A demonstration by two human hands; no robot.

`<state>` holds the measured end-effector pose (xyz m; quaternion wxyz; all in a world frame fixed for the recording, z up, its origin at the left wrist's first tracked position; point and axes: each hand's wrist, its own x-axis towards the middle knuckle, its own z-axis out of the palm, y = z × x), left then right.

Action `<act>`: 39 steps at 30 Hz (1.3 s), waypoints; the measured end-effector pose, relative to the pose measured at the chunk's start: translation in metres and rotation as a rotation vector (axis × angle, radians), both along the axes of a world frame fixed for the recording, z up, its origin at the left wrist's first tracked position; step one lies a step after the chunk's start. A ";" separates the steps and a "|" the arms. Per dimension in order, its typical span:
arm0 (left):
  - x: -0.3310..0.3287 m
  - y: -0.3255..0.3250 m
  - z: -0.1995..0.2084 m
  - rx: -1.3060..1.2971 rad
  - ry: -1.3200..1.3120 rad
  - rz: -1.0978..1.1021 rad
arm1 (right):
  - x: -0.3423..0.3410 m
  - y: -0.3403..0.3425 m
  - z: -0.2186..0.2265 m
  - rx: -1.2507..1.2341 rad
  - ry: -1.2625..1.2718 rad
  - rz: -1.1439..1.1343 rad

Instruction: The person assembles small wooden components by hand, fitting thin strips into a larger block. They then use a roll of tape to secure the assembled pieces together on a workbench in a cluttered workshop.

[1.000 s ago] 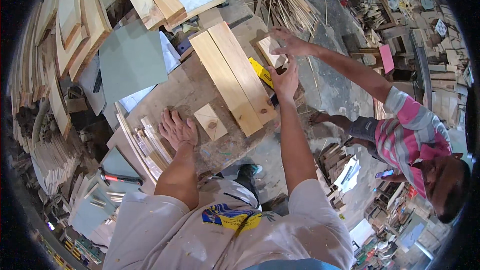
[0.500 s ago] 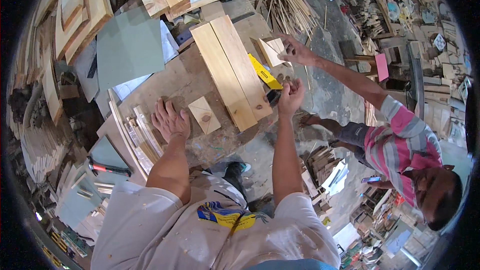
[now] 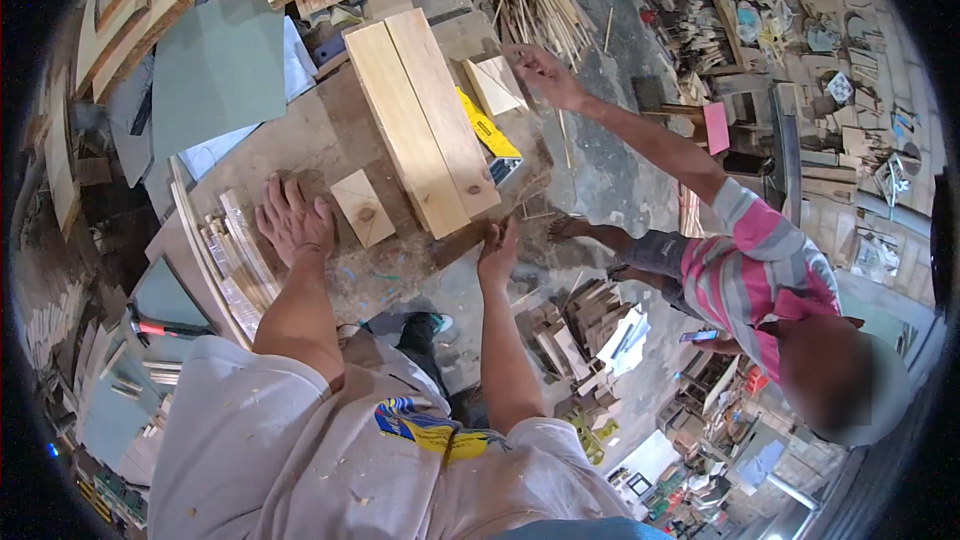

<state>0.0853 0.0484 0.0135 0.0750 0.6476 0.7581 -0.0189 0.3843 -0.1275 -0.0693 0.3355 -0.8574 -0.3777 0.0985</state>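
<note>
My left hand (image 3: 294, 218) lies flat on the worktable (image 3: 300, 162) with its fingers spread. Just right of it is a small wooden block (image 3: 363, 208) with a knot and a pencilled diagonal line. Two long pale boards (image 3: 422, 125) rest side by side in the middle of the table. My right hand (image 3: 498, 252) is at the table's near edge, below the boards' near end; its fingers are partly bent and nothing shows in them. A yellow tool with a grey end (image 3: 487, 130) lies along the boards' right side. Beyond it sits another marked wooden block (image 3: 495, 83).
A co-worker's hand (image 3: 540, 70) hovers beside the far block; their other hand holds a phone (image 3: 698, 336). Thin wood strips (image 3: 235, 250) lie left of my left hand. A hammer (image 3: 170, 328) with a red-and-black handle is at lower left. Offcuts (image 3: 590, 325) are piled on the floor.
My right hand has moved from the yellow tool down toward the table's near edge. The co-worker's hand has drawn back from the far block. The whole view has shifted slightly.
</note>
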 end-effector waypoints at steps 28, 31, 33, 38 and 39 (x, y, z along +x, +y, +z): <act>-0.008 -0.012 -0.005 0.227 0.007 -0.116 | -0.128 -0.256 -0.046 -0.696 0.505 -0.158; -0.009 -0.014 -0.004 0.225 -0.001 -0.132 | -0.132 -0.274 -0.063 -0.664 0.530 -0.118; -0.011 -0.014 -0.008 0.243 -0.021 -0.133 | -0.138 -0.274 -0.065 -0.685 0.489 -0.067; -0.015 -0.014 -0.013 0.262 -0.048 -0.143 | -0.153 -0.276 -0.049 -0.719 0.406 0.008; -0.014 -0.015 -0.013 0.262 -0.053 -0.154 | -0.153 -0.280 -0.047 -0.680 0.443 -0.025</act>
